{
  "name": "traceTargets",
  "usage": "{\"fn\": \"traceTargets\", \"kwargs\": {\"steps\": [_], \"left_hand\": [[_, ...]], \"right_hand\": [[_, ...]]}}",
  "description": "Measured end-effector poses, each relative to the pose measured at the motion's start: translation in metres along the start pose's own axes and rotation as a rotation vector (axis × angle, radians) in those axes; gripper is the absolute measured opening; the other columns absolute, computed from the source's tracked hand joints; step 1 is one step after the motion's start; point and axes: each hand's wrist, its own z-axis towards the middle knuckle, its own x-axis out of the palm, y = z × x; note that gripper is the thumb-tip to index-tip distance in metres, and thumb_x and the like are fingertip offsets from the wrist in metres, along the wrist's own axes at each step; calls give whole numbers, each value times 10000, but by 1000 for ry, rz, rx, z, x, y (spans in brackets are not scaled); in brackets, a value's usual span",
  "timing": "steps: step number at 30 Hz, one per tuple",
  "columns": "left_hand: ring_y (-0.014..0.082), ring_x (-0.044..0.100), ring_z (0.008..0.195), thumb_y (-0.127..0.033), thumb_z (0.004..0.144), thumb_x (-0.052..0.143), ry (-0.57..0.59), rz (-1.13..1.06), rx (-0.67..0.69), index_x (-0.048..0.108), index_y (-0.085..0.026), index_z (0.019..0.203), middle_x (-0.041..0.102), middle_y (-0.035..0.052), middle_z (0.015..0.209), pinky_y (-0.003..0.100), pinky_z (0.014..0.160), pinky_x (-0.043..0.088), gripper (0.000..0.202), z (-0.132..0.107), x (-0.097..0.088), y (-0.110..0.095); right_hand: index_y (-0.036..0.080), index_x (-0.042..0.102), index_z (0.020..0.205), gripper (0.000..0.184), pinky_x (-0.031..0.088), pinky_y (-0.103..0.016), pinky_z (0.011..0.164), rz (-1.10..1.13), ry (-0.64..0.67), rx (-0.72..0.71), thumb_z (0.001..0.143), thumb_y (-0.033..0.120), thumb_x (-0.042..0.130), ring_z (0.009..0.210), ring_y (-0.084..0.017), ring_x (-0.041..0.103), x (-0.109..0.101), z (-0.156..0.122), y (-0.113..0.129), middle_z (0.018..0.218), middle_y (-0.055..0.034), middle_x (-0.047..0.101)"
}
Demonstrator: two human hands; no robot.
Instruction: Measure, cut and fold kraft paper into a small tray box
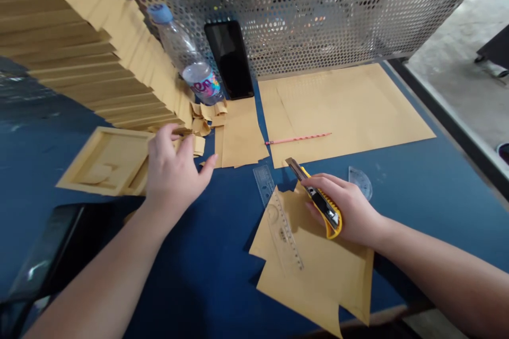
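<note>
My right hand [350,209] grips a yellow utility knife [318,198] with its blade pushed out, held over a cut piece of brown paper [318,275] at the table's near edge. A clear ruler [278,217] lies across that paper. My left hand [173,167] reaches left with fingers spread, palm down, at the corner of a shallow brown cardboard tray [107,161]. Small folded paper scraps [204,119] lie just beyond its fingertips.
A large brown sheet [350,106] with a pink pencil [298,139] lies at the back right. A water bottle [191,61] and a dark phone [230,58] lean on the perforated metal screen [318,5]. Stacked cardboard [79,53] fills the back left. A clear protractor [361,180] lies behind my right hand.
</note>
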Motion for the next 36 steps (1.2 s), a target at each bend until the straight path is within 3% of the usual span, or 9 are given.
{"fn": "traceTargets", "kwargs": {"steps": [3,7,9,12,18,25,30,36], "left_hand": [[440,636,1206,-302,987,637,16,-59,95,610,-123,1301,580,263,1369,628,976,554,363,-3,-8,-18],[267,714,1063,-277,1027,584,175,-256,398,664,-162,1226,717,124,1221,422,934,603,244,-17,-24,-69],[252,717,1092,-289,1039,564,246,-340,509,692,-166,1169,731,108,1230,403,943,602,220,-26,-31,-92],[269,717,1136,-274,1030,571,336,-399,553,703,-160,1171,742,109,1229,416,916,613,224,-39,-38,-113],[281,712,1166,-263,997,633,388,-446,554,700,-145,1177,744,127,1241,442,945,612,226,-52,-44,-120],[310,703,1196,-257,994,642,352,-468,473,702,-159,1188,744,135,1240,493,986,604,225,-69,-45,-124],[331,666,1277,-289,994,663,349,-503,420,698,-148,1234,720,156,1296,516,1055,582,281,-84,-45,-116],[349,664,1280,-314,983,675,360,-517,380,699,-149,1250,676,191,1403,545,1042,582,315,-98,-46,-111]], "right_hand": [[202,619,1280,339,622,-292,834,-37,-21,8,942,172,640,954,-188,754,-2,-2,-1,1144,-99,733],[201,629,1278,342,621,-308,852,-114,-57,56,938,196,656,975,-210,756,-6,-5,-4,1147,-101,736],[202,627,1285,375,621,-285,818,-122,-60,74,914,159,660,961,-204,764,-8,-6,-5,1159,-100,738],[209,630,1291,493,620,-280,826,-128,-43,58,823,56,635,1014,-218,770,-11,-7,-9,1199,-97,744],[226,674,1232,532,613,-274,831,-165,-19,-48,782,-12,522,1000,-195,770,-24,5,-21,1207,-83,752],[219,685,1230,503,618,-313,805,-281,-30,-132,807,6,518,972,-213,751,-31,21,-32,1193,-100,738],[228,645,1248,346,611,-337,869,-247,-68,-172,916,130,658,1016,-225,731,-35,13,12,1187,-111,724],[219,589,1102,217,556,-209,674,123,7,39,922,217,709,732,-110,663,-22,-11,81,923,-15,675]]}}
